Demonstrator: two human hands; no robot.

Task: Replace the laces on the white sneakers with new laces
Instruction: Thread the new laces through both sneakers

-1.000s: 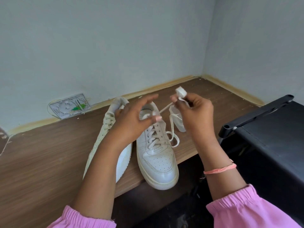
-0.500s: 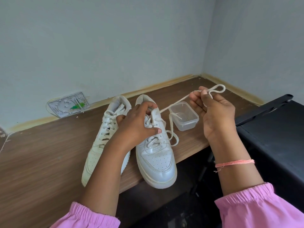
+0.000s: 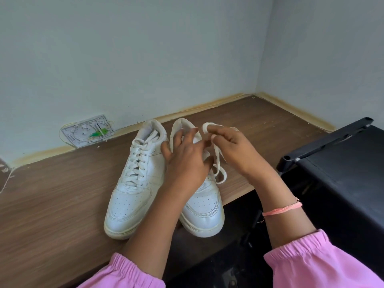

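Sneakers (image 3: 133,183) sit side by side at frame centre on the bench (image 3: 52,204). Right hand (image 3: 234,150) grip pinches the lace (image 3: 220,175); left hand (image 3: 185,161) fingers spread. Overhanging toes risk tipping if tugged.

Single head cam, wide-angle, looks fwd/down, close over desk (image 3: 52,204) toward wall corner.
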